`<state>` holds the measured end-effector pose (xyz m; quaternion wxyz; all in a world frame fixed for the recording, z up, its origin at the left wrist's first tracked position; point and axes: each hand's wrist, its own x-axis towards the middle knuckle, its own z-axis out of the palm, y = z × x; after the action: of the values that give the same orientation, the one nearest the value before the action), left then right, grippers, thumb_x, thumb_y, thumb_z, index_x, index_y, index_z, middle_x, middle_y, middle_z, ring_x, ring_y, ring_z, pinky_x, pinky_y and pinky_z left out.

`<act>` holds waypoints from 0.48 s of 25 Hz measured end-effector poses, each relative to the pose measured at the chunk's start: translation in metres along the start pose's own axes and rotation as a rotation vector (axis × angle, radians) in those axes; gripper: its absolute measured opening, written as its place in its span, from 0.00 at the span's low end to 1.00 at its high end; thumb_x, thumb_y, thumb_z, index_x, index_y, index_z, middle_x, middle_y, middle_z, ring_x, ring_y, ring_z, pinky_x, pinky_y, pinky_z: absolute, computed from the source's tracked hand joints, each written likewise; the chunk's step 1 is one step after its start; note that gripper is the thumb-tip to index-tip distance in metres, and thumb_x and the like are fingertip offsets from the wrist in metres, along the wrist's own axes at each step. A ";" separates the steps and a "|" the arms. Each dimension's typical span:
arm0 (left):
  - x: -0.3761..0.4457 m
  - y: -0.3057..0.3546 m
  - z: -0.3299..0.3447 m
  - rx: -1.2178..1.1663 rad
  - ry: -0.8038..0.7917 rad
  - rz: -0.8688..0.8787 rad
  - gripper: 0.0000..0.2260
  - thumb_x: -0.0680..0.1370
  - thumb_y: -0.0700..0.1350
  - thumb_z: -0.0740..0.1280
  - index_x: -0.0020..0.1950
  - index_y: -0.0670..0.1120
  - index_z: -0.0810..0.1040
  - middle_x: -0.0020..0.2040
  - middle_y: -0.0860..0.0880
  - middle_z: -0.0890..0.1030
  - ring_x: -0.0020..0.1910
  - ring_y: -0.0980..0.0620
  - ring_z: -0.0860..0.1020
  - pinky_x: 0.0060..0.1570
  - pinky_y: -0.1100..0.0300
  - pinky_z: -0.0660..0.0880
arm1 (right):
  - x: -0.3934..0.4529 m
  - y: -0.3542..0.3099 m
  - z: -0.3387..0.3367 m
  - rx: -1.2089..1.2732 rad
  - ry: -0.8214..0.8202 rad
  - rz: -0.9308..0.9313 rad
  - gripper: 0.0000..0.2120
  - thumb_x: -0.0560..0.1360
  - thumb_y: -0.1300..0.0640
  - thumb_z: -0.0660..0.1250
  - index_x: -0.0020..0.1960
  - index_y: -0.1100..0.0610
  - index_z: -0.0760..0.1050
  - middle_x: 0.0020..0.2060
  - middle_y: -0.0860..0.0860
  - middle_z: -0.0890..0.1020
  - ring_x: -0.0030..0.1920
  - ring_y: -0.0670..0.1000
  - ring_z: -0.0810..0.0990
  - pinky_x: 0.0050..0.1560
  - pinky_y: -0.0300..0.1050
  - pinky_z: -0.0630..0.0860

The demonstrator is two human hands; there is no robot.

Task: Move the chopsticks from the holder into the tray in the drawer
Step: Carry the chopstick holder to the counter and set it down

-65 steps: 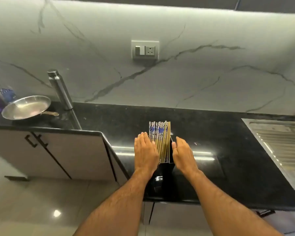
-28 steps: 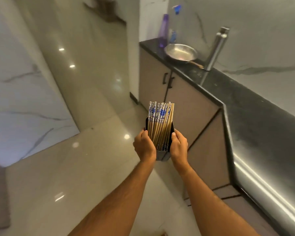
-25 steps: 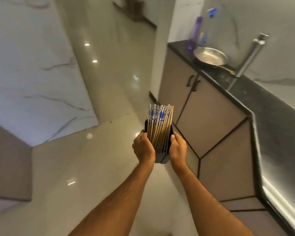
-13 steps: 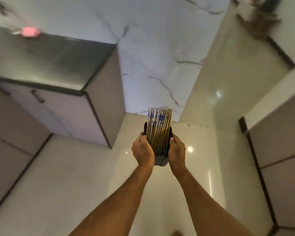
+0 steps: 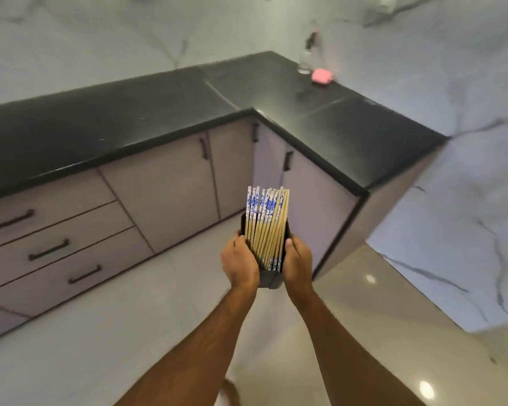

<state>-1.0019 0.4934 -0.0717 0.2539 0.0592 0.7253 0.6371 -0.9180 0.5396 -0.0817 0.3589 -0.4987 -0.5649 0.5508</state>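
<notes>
Head view, holder: black holder [image 5: 267, 281] up in mid-air, clear of any counter, packed with chopsticks [image 5: 266, 227] standing on end and leaning slightly right.
Head view, grip: left hand [image 5: 241, 266] curled round the holder's left side, right hand [image 5: 297, 263] curled round its right side, thumbs up on the rim; both clasping the holder, neither touching the sticks.
Handling: probably light as a load; sticks stiff, thin, smooth, loose in the bundle, so likely to slide out if tipped. Best kept upright, held low on both walls; sticks later pinched in small bunches near the patterned tops.
Surface: black counter [image 5: 129, 121] running in an L, glossy. Pink object [image 5: 322, 75] at the far corner.
Drawers: three closed drawers [image 5: 56, 247] at left with dark bar handles; tray not visible.
Room: pale marble-look walls, shiny light floor with lamp glare.
</notes>
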 end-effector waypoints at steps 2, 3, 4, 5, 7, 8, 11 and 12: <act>0.039 0.014 -0.038 -0.043 0.088 0.010 0.16 0.78 0.54 0.55 0.42 0.53 0.82 0.42 0.51 0.83 0.46 0.51 0.81 0.44 0.54 0.77 | 0.009 -0.010 0.059 -0.006 -0.098 -0.008 0.15 0.87 0.56 0.53 0.55 0.53 0.78 0.48 0.51 0.84 0.51 0.49 0.84 0.47 0.43 0.81; 0.055 0.020 -0.053 -0.047 0.113 0.021 0.17 0.79 0.53 0.55 0.43 0.53 0.82 0.43 0.51 0.83 0.46 0.52 0.81 0.43 0.55 0.77 | 0.014 -0.013 0.082 -0.001 -0.128 -0.011 0.15 0.87 0.55 0.53 0.55 0.52 0.79 0.48 0.51 0.84 0.51 0.49 0.84 0.47 0.44 0.82; 0.069 0.026 -0.067 -0.051 0.135 0.024 0.17 0.81 0.52 0.55 0.45 0.53 0.83 0.43 0.52 0.84 0.45 0.52 0.82 0.41 0.57 0.76 | 0.019 -0.017 0.104 0.000 -0.159 -0.017 0.15 0.86 0.55 0.53 0.55 0.53 0.79 0.48 0.51 0.84 0.51 0.49 0.84 0.48 0.46 0.83; 0.090 0.032 -0.086 -0.065 0.174 0.028 0.17 0.82 0.51 0.55 0.46 0.51 0.83 0.42 0.52 0.84 0.45 0.53 0.82 0.39 0.59 0.75 | 0.023 -0.023 0.135 -0.003 -0.208 -0.025 0.15 0.86 0.55 0.53 0.55 0.54 0.79 0.48 0.51 0.85 0.51 0.49 0.85 0.49 0.48 0.84; 0.131 0.044 -0.121 -0.087 0.261 0.023 0.17 0.83 0.49 0.56 0.44 0.49 0.82 0.40 0.51 0.83 0.43 0.53 0.82 0.37 0.61 0.74 | 0.032 -0.032 0.194 -0.010 -0.291 -0.033 0.16 0.86 0.55 0.53 0.56 0.53 0.79 0.48 0.51 0.85 0.51 0.49 0.85 0.48 0.47 0.84; 0.151 0.051 -0.140 -0.087 0.303 0.021 0.17 0.83 0.49 0.56 0.42 0.49 0.81 0.39 0.51 0.83 0.42 0.53 0.82 0.36 0.61 0.74 | 0.035 -0.037 0.223 -0.011 -0.326 -0.030 0.15 0.86 0.55 0.53 0.54 0.51 0.79 0.48 0.50 0.85 0.51 0.49 0.85 0.48 0.48 0.84; 0.203 0.069 -0.195 -0.100 0.415 0.032 0.17 0.83 0.48 0.56 0.39 0.50 0.80 0.37 0.52 0.82 0.39 0.55 0.81 0.34 0.63 0.73 | 0.039 -0.055 0.306 -0.043 -0.433 -0.055 0.16 0.86 0.55 0.53 0.54 0.53 0.80 0.47 0.51 0.85 0.50 0.49 0.85 0.49 0.52 0.84; 0.216 0.074 -0.211 -0.109 0.451 0.030 0.17 0.83 0.48 0.56 0.38 0.50 0.79 0.36 0.52 0.81 0.39 0.55 0.81 0.34 0.63 0.72 | 0.039 -0.060 0.328 -0.060 -0.465 -0.071 0.16 0.86 0.55 0.53 0.54 0.55 0.80 0.47 0.51 0.85 0.49 0.49 0.85 0.49 0.52 0.84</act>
<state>-1.3001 0.4065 -0.0517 0.0788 -0.0879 0.7273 0.6761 -1.2511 0.4968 -0.0731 0.2235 -0.3484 -0.6657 0.6209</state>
